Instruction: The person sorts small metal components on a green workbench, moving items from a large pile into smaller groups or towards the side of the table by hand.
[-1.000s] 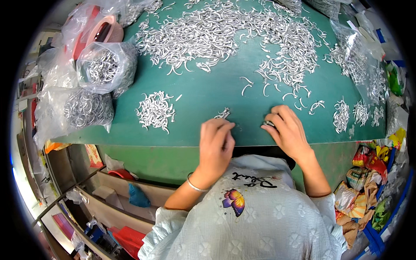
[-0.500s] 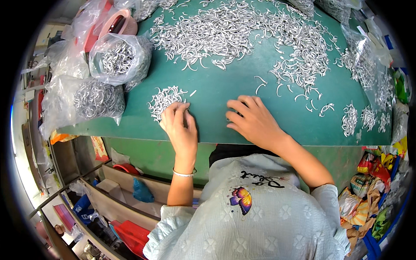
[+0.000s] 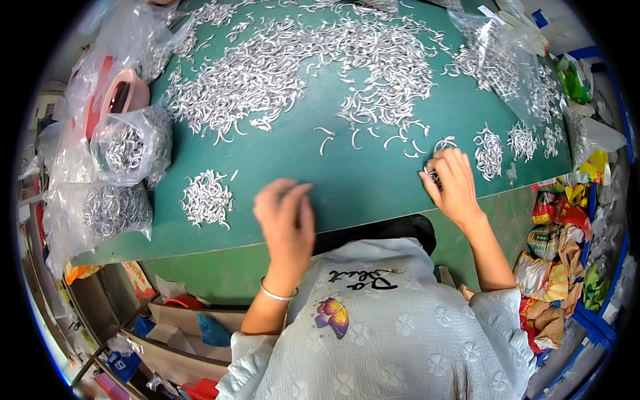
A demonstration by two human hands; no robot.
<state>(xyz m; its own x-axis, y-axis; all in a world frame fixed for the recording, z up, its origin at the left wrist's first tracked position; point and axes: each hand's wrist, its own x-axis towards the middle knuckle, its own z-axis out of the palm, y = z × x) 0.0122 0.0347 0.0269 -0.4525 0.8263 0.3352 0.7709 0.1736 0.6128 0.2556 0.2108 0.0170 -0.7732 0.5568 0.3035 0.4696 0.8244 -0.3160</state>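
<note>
A green table (image 3: 347, 180) is strewn with several small curved silver metal hooks; the big spread (image 3: 300, 67) lies across its far half. My left hand (image 3: 287, 220) hovers near the front edge, fingers pinched together, blurred, with nothing visible in it; a small heap of hooks (image 3: 207, 197) lies to its left. My right hand (image 3: 453, 183) rests at the front right, fingers closed on a few hooks (image 3: 433, 177). Loose hooks (image 3: 400, 140) lie just beyond it.
Clear plastic bags of hooks (image 3: 127, 150) stand at the table's left, with a pink roll (image 3: 117, 97) behind. More bags (image 3: 500, 53) and small heaps (image 3: 490, 153) sit at the right. Crumpled wrappers (image 3: 560, 253) pile at the right; boxes (image 3: 180, 327) lie under the table.
My left hand has pulled back right from the small heap at the left. My right hand has swung from the middle to the loose hooks at the right and closed on some.
</note>
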